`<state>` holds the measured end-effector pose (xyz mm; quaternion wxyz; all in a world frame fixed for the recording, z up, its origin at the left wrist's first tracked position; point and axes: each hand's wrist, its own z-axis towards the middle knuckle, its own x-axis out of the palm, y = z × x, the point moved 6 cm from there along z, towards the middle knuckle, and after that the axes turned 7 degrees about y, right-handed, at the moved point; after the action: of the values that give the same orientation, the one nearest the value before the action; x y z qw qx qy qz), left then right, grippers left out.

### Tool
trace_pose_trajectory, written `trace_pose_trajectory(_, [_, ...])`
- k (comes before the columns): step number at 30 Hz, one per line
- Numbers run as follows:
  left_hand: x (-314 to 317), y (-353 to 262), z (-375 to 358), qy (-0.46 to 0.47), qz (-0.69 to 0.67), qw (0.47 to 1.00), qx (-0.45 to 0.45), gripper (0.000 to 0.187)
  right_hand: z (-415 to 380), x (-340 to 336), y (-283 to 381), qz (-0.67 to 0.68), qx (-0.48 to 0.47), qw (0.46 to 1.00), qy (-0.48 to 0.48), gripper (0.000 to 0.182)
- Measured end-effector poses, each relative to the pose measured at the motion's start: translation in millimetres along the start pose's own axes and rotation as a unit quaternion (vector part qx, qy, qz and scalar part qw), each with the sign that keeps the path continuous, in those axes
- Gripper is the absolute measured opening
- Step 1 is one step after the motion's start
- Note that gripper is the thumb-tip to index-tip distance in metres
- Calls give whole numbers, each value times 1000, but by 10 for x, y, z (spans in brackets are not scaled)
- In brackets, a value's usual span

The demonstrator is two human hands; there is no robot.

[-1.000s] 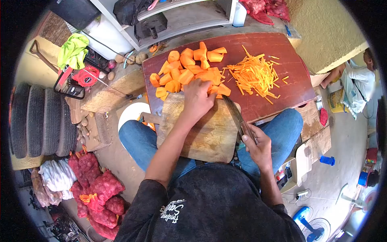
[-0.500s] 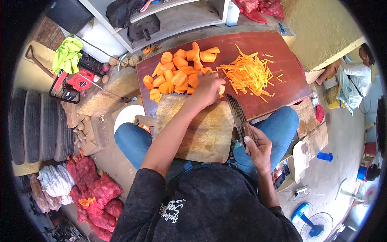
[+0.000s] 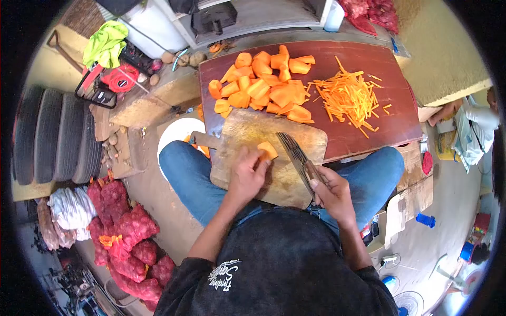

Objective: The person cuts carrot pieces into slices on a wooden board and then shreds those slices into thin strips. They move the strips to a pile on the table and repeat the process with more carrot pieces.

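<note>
Currently the left hand [image 3: 247, 175] has thumb and fingers closed on a single carrot piece [image 3: 268, 150], which sits on the middle of the cutting board [image 3: 244, 128]. Right hand [image 3: 333, 196] is wrapped around the handle of the knife [image 3: 293, 151]; blade slants away from the body, near the piece but apart from it.

Board spans the legs [image 3: 377, 163], its far part over the near edge of the table [image 3: 392, 66]. Carrot chunks [image 3: 257, 89] lie beyond the board, carrot strips [image 3: 347, 99] to their right.

Handling notes (judgement): a broad face of the piece seated flat should limit rolling. Fingertips are best curled back, thumb tucked behind, knuckles facing the blade. Light, steady strokes and even spacing favour uniform slices. Board support looks only partly firm, so level legs and downward pressure matter; sideways force could slide or tip it
</note>
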<state>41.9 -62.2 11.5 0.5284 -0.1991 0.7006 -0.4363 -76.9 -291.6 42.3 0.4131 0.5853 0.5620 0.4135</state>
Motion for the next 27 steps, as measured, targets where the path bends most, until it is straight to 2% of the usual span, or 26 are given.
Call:
trace_pose_trajectory(3, [35, -128, -163, 35, -10, 997, 70, 29, 82, 206, 58, -84, -25, 996, 30, 38])
trace_pose_trajectory(7, [23, -135, -76, -46, 99, 978, 179, 32, 142, 368, 314, -180, -81, 978, 70, 40])
trace_pose_trajectory(11, [-91, -207, 58, -7, 183, 964, 191, 28, 76, 395, 392, -264, -157, 950, 52, 42])
trace_pose_trajectory(19, [0, -136, -9, 45, 157, 966, 199, 29, -47, 390, 391, -271, -143, 951, 44, 42])
trace_pose_trajectory(22, [49, -186, -84, 11, 159, 966, 203, 29, -69, 405, 346, -289, -115, 949, 59, 46])
trace_pose_trajectory(27, [50, -188, -103, 25, 194, 955, 222, 34, -180, 427, 422, -348, -67, 932, 82, 47])
